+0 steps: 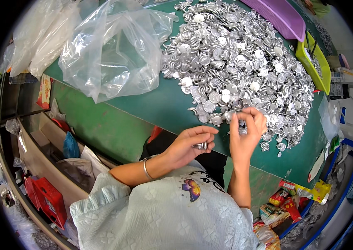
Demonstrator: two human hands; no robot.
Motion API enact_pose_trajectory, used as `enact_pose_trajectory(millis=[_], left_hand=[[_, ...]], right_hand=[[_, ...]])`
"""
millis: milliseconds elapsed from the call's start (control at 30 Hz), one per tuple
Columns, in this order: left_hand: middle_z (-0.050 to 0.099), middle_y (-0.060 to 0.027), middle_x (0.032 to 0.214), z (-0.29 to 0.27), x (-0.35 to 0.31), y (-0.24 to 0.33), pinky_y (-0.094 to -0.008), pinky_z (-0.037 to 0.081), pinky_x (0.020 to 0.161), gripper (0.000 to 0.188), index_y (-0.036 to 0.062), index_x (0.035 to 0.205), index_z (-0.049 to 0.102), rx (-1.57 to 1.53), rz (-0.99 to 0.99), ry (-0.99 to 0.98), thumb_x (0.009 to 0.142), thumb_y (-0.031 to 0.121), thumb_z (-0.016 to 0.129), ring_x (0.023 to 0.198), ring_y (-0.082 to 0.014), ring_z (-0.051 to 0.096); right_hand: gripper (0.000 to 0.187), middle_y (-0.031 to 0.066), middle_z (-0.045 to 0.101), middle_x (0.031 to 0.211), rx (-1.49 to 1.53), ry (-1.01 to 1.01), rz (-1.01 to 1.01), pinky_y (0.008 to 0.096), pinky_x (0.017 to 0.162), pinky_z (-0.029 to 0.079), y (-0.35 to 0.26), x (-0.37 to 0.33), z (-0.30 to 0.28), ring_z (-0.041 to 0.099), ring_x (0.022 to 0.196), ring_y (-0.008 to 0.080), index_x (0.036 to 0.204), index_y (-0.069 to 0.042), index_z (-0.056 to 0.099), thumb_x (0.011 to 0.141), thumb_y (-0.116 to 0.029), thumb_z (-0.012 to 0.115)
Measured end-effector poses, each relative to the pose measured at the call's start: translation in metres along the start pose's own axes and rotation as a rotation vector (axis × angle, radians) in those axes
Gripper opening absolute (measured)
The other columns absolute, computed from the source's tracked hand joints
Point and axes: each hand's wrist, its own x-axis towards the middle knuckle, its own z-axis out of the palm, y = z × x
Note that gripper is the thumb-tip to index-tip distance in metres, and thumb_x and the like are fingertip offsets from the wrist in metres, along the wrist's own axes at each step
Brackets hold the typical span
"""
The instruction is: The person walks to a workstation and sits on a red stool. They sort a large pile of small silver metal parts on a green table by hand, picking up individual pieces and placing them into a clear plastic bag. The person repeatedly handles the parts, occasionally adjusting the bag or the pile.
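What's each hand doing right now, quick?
Left hand: partly closed, holding a few small silver pieces.
Right hand: fingers bent, fingertips at a silver trinket by the pile; whether gripped can't be told.

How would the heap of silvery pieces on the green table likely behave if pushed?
The heap would probably spread and shift, since nothing visible binds it together. Flat discs at its near edge would likely slide rather than roll. Their metallic shine suggests stiffness.
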Motion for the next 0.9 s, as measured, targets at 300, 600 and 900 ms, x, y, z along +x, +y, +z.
enact_pose_trajectory(millis=[300,600,900], left_hand=[[0.06,-0.013,0.112,0.003,0.014,0.003,-0.0305,0.05,0.081,0.028,-0.0005,0.117,0.057,0.114,-0.163,-0.082,0.092,0.012,0.053,0.097,-0.0178,0.06],[0.053,-0.0153,0.127,0.016,0.015,-0.004,-0.0317,0.047,0.093,0.035,-0.0023,0.121,0.052,0.098,-0.056,-0.061,0.086,-0.004,0.053,0.112,-0.0249,0.056],[0.062,-0.0088,0.104,0.006,0.007,0.006,-0.0275,0.05,0.082,0.028,0.0011,0.114,0.059,0.141,-0.061,0.002,0.085,0.001,0.059,0.09,-0.0144,0.059]], right_hand=[[0.011,0.0088,0.06,0.093,0.2,-0.077,0.094,0.0336,0.083,0.04,0.012,-0.004,-0.026,0.051,0.092,0.0255,0.085,-0.004,0.065,0.075,0.001,0.065],[0.03,0.0071,0.051,0.118,-0.281,-0.227,-0.186,0.0516,0.099,0.025,0.034,0.016,-0.016,0.045,0.114,0.0291,0.105,-0.011,0.061,0.077,-0.002,0.061],[0.018,0.0067,0.053,0.111,-0.291,-0.157,-0.172,0.054,0.1,0.023,0.026,0.011,-0.006,0.045,0.117,0.0286,0.095,-0.01,0.062,0.077,-0.006,0.064]])
